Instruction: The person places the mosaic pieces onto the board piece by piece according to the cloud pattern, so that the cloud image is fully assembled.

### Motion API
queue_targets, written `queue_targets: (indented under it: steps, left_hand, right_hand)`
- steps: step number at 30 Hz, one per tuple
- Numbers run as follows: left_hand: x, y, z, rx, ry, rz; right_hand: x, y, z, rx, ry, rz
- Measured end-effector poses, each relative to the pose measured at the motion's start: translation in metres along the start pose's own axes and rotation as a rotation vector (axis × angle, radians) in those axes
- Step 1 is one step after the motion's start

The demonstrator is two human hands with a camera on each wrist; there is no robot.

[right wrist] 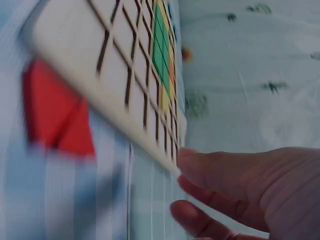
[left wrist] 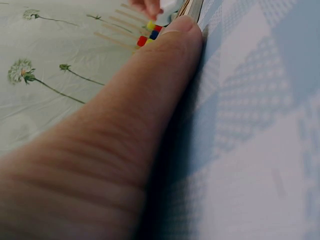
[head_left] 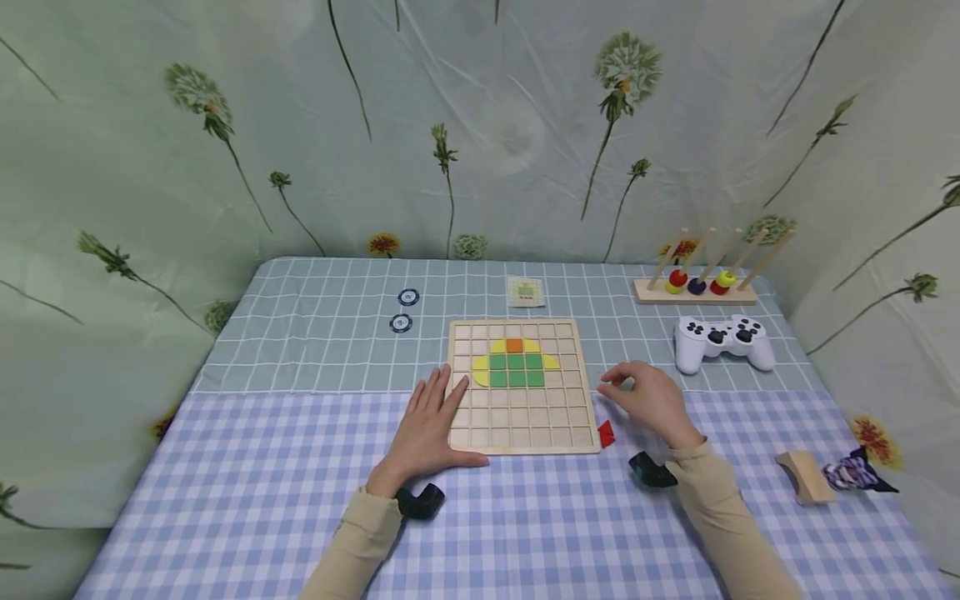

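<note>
At the table's nine o'clock side of the work, the left hand (head_left: 429, 425) lies flat, fingers straight and relaxed, pressing on the lower left corner of the wooden grid board (head_left: 521, 425); its fingertips point toward twelve o'clock, and it grips nothing. The left wrist view shows only a thumb (left wrist: 150, 100) lying along the board's edge, most of the frame filled by skin and blurred cloth.

The board sits at the middle of the table (head_left: 262, 500), square, its edges running straight toward twelve and three o'clock, so no long axis stands out. A block of green tiles (head_left: 516, 371) fills its upper middle cells, capped by an orange tile (head_left: 513, 345) at twelve o'clock and flanked by yellow pieces (head_left: 480, 371) at nine and three.

Just off the board's lower right corner, at about four o'clock, lies a red triangular piece (head_left: 606, 432), partly tucked against the board; the right wrist view shows it blurred (right wrist: 55, 115).

The right hand (head_left: 648, 398) hovers just beside the board's right edge, fingers loosely curled; whether it pinches anything between its fingertips (right wrist: 192, 162) cannot be told.

At one to two o'clock stand a peg rack with coloured rings (head_left: 697, 283) and a white game controller (head_left: 722, 340).
</note>
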State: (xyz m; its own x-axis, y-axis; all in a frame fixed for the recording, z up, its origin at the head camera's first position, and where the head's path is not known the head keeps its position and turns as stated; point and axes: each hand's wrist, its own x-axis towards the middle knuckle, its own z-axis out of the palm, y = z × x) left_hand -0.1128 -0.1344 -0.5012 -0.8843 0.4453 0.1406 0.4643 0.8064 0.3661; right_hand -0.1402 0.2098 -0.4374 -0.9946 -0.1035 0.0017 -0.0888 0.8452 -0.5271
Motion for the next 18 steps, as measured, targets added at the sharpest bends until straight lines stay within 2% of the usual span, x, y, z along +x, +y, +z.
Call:
queue_targets:
  steps: [6,11,18]
  left_hand:
    - [0.000,-0.001,0.000,0.015,-0.001,0.002]
    - [0.001,0.000,-0.002,0.022,-0.037,-0.021]
    - [0.000,-0.001,-0.002,0.012,-0.045,-0.021]
  right_hand:
    - [-0.018,0.027,-0.021,-0.052,-0.062,0.103]
    - [-0.028,0.038,-0.023,-0.056,-0.146,0.205]
    - [-0.037,0.042,-0.013,-0.088,-0.071,0.173]
